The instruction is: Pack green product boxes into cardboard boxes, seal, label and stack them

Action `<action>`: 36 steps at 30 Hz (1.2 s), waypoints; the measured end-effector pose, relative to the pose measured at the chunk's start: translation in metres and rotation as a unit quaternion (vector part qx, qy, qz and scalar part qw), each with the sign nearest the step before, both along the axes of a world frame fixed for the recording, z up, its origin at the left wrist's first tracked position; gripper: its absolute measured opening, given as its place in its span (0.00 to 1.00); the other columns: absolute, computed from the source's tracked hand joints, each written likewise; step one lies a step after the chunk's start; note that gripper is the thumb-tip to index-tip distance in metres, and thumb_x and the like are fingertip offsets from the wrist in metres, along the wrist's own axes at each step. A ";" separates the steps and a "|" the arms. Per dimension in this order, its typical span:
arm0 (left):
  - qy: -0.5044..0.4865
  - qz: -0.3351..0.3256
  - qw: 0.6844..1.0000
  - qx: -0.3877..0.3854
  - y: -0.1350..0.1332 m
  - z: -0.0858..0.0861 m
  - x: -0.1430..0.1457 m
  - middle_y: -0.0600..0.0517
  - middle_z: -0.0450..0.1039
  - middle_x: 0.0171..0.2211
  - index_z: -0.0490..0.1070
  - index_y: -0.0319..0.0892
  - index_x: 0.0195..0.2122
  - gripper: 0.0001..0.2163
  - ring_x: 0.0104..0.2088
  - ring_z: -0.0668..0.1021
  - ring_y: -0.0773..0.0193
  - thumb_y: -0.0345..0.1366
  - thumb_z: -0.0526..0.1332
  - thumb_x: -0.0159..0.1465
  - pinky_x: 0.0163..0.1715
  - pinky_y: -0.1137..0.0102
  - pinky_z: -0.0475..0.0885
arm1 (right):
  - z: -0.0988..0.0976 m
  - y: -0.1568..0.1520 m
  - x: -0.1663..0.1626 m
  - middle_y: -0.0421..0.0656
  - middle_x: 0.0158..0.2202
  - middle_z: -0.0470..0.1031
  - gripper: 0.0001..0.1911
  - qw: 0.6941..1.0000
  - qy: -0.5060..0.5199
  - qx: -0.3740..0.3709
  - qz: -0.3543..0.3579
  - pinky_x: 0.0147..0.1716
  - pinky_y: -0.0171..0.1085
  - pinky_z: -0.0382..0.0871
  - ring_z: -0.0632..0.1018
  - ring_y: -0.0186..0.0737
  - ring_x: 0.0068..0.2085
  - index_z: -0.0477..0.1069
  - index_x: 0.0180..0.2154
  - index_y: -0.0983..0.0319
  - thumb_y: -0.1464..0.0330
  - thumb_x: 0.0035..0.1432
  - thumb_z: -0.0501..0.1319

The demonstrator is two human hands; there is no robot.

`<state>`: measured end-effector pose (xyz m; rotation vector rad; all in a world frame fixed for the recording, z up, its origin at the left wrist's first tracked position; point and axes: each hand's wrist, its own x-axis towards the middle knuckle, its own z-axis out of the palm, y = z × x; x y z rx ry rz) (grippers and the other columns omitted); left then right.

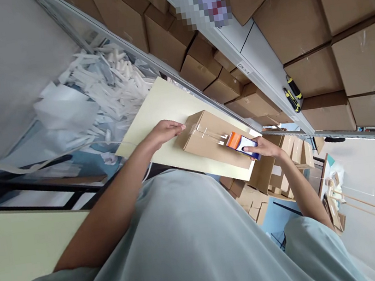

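Note:
A flat brown cardboard box (pixel 208 140) lies on a pale yellow table (pixel 165 106). My left hand (pixel 165 132) rests on the box's left end with its fingers curled over the edge, pressing it down. My right hand (pixel 261 148) grips an orange and blue tape dispenser (pixel 240 142) at the box's right end. Strips of clear tape show along the box's top seam beside the dispenser.
Metal shelves (pixel 261 69) loaded with stacked cardboard boxes (pixel 296 18) run behind the table. A clear bin of white paper scraps (pixel 106 86) stands at the left. Folded flat cartons (pixel 279 174) are piled beyond the table's right edge. Yellow-black tools (pixel 292 93) lie on a shelf.

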<state>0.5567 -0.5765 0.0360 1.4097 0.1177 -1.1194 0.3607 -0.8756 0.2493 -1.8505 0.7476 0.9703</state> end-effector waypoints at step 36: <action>-0.384 -0.043 0.913 0.129 -0.036 0.023 -0.057 0.41 0.87 0.49 0.82 0.37 0.58 0.21 0.51 0.85 0.45 0.44 0.57 0.75 0.53 0.60 0.77 | -0.006 0.013 0.014 0.44 0.28 0.86 0.37 0.997 0.013 0.062 0.032 0.30 0.36 0.78 0.84 0.42 0.29 0.79 0.33 0.61 0.35 0.45 0.79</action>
